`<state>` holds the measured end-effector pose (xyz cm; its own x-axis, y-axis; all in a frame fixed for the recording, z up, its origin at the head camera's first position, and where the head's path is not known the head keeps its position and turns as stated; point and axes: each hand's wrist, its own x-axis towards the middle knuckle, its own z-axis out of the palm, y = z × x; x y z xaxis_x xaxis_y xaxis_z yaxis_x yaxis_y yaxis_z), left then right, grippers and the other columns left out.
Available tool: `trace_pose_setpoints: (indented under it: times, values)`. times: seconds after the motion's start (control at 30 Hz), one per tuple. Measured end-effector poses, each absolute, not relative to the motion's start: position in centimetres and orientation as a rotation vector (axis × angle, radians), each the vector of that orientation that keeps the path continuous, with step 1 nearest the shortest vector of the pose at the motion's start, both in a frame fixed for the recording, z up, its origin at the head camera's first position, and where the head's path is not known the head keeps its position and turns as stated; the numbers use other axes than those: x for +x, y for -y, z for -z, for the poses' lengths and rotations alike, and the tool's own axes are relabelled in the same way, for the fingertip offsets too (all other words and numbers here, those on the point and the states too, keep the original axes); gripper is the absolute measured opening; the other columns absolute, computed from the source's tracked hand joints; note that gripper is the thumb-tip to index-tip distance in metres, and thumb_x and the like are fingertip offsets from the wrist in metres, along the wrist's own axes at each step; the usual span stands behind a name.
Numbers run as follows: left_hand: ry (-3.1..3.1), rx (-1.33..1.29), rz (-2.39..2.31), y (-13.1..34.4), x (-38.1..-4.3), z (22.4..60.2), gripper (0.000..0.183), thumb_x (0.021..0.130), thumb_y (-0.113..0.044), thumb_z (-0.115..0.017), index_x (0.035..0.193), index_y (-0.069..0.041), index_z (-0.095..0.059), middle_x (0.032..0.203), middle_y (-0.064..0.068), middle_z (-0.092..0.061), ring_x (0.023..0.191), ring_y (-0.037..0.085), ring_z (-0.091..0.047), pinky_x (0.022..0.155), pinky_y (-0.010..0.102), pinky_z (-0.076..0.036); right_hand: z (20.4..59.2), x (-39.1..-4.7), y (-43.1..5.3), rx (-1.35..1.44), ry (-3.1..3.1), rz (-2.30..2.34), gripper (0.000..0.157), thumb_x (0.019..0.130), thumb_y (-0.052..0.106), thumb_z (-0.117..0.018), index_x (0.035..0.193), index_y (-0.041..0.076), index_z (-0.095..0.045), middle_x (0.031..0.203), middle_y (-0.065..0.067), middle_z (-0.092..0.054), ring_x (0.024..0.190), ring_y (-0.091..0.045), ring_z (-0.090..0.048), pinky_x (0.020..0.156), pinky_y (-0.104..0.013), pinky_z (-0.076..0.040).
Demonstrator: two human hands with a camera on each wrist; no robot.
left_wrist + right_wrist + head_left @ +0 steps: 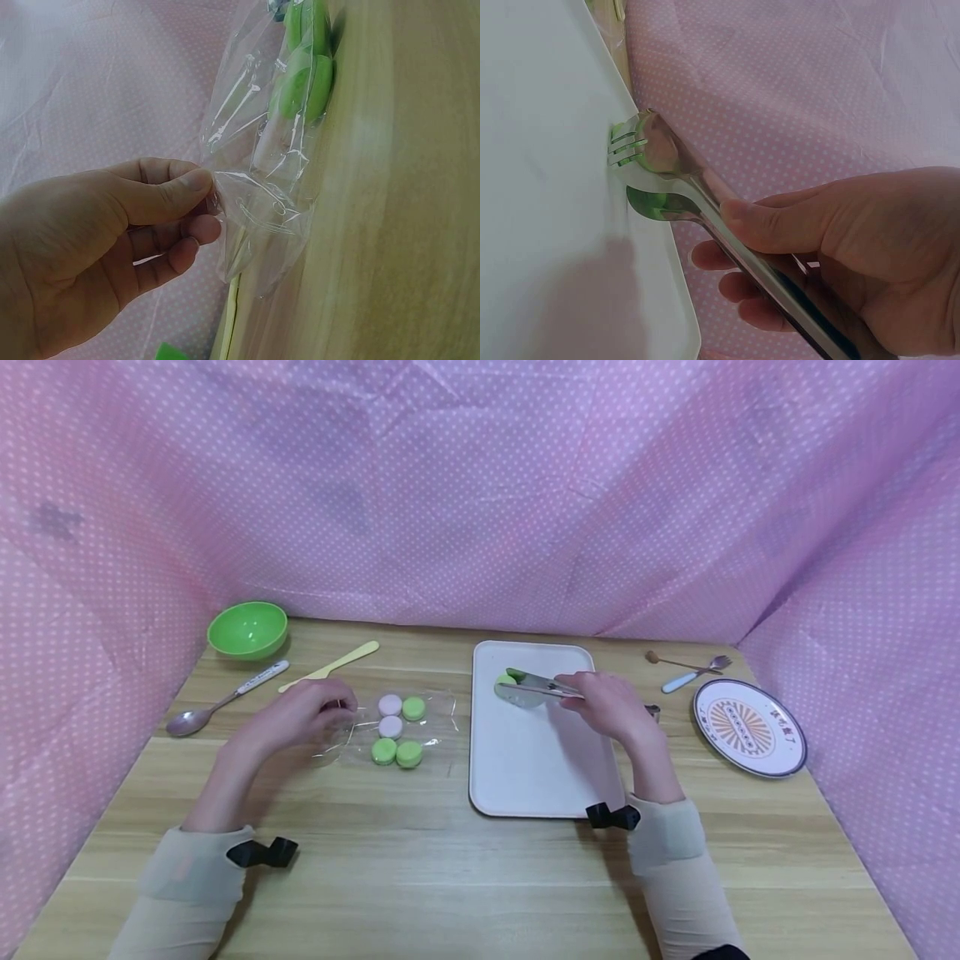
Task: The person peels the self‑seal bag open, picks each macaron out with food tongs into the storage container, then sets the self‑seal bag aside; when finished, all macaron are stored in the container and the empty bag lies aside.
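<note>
My left hand (303, 714) pinches the edge of a clear plastic bag (259, 195) between thumb and fingers. Inside the bag, several green macarons (409, 754) and pale purple macarons (390, 727) lie on the table. In my right hand (611, 706) are metal tongs (739, 244), one tip shaped like a fork and the other like a spoon. Their tips reach over the upper left of the white tray (536, 768). At those tips is a single green macaron (502, 683), partly hidden behind the metal in the right wrist view.
A green bowl (247, 631), a spoon (225, 700) and a yellow spreader (330, 667) are at the left. To the tray's right are a patterned plate (750, 729), a blue-handled fork (693, 675) and a thin wooden stick (678, 663). Pink dotted cloth walls border the table.
</note>
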<state>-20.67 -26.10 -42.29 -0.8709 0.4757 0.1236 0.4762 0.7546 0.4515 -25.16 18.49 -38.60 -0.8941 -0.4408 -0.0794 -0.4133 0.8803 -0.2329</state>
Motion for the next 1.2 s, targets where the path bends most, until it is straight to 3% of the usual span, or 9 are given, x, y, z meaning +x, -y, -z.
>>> trace_pose_setpoints:
  times: [0.17, 0.4, 0.6, 0.77, 0.97, 1.2]
  values:
    - [2.934, -0.797, 0.77, 26.0, -20.6, 42.3, 0.007, 0.088, -0.015, -0.066, 0.084, -0.02, -0.065, 0.075, -0.007, -0.062, 0.069, 0.006, -0.054, 0.066, 0.025, -0.046, 38.5, -25.0, -18.6, -0.667, -2.914, 0.316, 0.041, 0.091, 0.024, -0.062, 0.13, 0.016, -0.057, 0.109, -0.008, -0.069, 0.073, -0.018, -0.054, 0.059, -0.029, -0.04]
    - [2.92, -0.815, 0.753, 26.0, -20.7, 42.5, 0.005, 0.087, -0.013, -0.066, 0.085, -0.018, -0.066, 0.076, -0.007, -0.063, 0.07, 0.006, -0.054, 0.067, 0.025, -0.047, 37.8, -24.3, -18.5, -0.72, -2.955, 0.357, 0.042, 0.09, 0.024, -0.063, 0.13, 0.016, -0.056, 0.107, -0.006, -0.07, 0.093, -0.023, -0.066, 0.077, -0.042, -0.05]
    - [2.95, -0.804, 0.768, 26.1, -20.7, 42.4, 0.005, 0.087, -0.012, -0.066, 0.086, -0.017, -0.066, 0.078, -0.004, -0.065, 0.07, 0.007, -0.055, 0.067, 0.025, -0.048, 36.9, -22.9, -16.5, -0.887, -2.966, 0.343, 0.036, 0.089, 0.025, -0.065, 0.124, 0.02, -0.061, 0.1, 0.0, -0.07, 0.086, -0.017, -0.066, 0.066, -0.038, -0.049]
    - [3.002, -0.77, 0.784, 26.1, -20.8, 42.3, 0.007, 0.087, -0.011, -0.065, 0.085, -0.017, -0.066, 0.076, -0.004, -0.064, 0.069, 0.007, -0.056, 0.067, 0.025, -0.048, 36.8, -21.6, -14.4, -0.951, -2.918, 0.336, 0.033, 0.089, 0.025, -0.065, 0.121, 0.024, -0.063, 0.1, 0.005, -0.069, 0.085, -0.014, -0.063, 0.068, -0.035, -0.049]
    - [3.016, -0.746, 0.772, 26.2, -20.7, 42.3, 0.009, 0.087, -0.01, -0.065, 0.083, -0.019, -0.065, 0.074, -0.005, -0.063, 0.069, 0.008, -0.055, 0.068, 0.027, -0.048, 37.4, -20.8, -12.4, -1.06, -2.904, 0.293, 0.021, 0.087, 0.022, -0.067, 0.107, 0.028, -0.064, 0.088, 0.013, -0.063, 0.076, -0.011, -0.058, 0.062, -0.033, -0.046]
    - [3.043, -0.727, 0.816, 26.3, -20.6, 42.3, 0.011, 0.088, -0.007, -0.062, 0.083, -0.016, -0.065, 0.072, -0.004, -0.062, 0.067, 0.008, -0.055, 0.065, 0.025, -0.048, 37.9, -20.5, -10.7, -1.101, -2.914, 0.229, 0.028, 0.085, 0.02, -0.07, 0.111, 0.028, -0.064, 0.089, 0.011, -0.065, 0.078, -0.011, -0.061, 0.058, -0.032, -0.045]
